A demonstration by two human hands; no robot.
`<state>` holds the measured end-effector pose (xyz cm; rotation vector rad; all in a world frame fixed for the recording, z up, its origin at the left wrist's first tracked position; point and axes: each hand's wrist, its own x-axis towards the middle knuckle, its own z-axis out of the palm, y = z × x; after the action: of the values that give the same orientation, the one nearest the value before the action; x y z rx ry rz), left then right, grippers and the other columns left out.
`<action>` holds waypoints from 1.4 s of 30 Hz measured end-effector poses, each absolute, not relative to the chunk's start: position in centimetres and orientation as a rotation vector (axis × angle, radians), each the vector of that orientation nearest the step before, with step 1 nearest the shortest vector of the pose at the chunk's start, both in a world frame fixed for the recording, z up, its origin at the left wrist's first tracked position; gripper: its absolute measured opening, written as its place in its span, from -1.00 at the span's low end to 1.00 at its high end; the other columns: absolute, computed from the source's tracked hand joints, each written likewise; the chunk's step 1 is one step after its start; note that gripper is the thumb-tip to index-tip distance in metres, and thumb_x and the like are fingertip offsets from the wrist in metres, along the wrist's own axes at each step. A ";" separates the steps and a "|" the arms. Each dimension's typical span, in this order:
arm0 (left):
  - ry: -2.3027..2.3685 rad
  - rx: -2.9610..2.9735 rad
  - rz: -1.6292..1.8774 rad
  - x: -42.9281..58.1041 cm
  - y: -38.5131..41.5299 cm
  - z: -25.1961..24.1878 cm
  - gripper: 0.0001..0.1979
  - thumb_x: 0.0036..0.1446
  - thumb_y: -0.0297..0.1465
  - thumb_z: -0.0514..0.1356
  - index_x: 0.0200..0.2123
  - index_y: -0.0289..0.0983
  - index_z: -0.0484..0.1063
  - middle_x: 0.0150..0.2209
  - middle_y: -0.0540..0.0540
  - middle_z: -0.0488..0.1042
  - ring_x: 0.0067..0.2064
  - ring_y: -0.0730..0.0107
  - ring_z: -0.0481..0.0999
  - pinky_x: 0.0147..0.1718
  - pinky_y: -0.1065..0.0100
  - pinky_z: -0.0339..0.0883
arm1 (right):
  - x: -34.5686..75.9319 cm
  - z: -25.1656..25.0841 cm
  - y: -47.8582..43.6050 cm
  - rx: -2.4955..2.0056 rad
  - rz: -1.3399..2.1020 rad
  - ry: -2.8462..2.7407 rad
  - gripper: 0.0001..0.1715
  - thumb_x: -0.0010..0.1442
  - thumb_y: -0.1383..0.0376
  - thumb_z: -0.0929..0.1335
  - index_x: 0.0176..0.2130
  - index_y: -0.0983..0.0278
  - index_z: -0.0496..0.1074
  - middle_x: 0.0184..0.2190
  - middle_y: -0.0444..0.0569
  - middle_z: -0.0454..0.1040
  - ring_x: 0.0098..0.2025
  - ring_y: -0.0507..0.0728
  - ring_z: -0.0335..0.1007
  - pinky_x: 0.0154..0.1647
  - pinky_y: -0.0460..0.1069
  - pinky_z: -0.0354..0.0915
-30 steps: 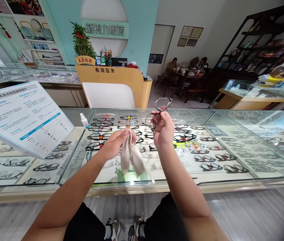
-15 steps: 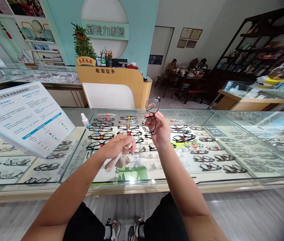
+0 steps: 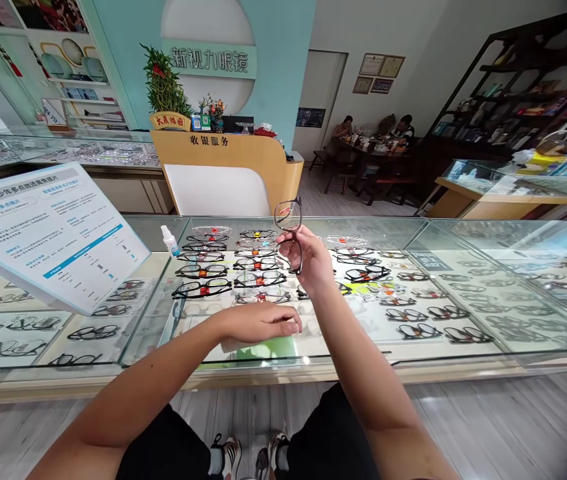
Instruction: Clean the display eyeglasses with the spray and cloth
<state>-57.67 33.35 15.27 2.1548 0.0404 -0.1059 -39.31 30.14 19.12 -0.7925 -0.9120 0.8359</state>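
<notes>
Upright above the glass counter, my right hand (image 3: pixel 313 260) pinches a pair of dark-rimmed eyeglasses (image 3: pixel 288 230) near the middle. One lens, bearing a small red label, is above the fingers and the other is lower, partly across them. My left hand (image 3: pixel 261 322) is lower and to the left, back upward, fingers together and thumb pointing right. A pale cloth (image 3: pixel 228 345) shows only as a small patch beneath it; the hand's underside hides the rest. Rows of eyeglasses (image 3: pixel 206 288) with coloured tags lie around and beyond both hands.
A glass display counter (image 3: pixel 363 360) runs across in front of me. On it stand a small white spray bottle (image 3: pixel 169 241) and a large printed sign (image 3: pixel 53 233) at left. Beyond are a wooden cashier desk (image 3: pixel 233 157) and people seated at a dark table (image 3: pixel 376 150).
My left hand has moved right and down and turned palm downward; the cloth that hung from it is now mostly hidden. My right hand has shifted the eyeglasses slightly left.
</notes>
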 end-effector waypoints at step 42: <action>0.677 2.468 1.807 -60.4 40.9 16.3 -0.22 0.16 0.17 0.51 0.25 -0.19 0.51 0.14 -0.27 0.58 0.20 -0.09 0.57 0.24 -0.03 0.46 | -37.4 18.5 30.4 -0.982 0.312 -1.155 -0.73 0.35 0.02 0.40 -0.18 0.15 0.52 -0.16 -0.01 0.67 -0.08 0.22 0.55 0.05 0.14 0.43</action>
<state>-60.36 40.92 16.33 2.4684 0.6770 1.8065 -37.39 30.36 18.54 -0.9820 -1.1552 0.3119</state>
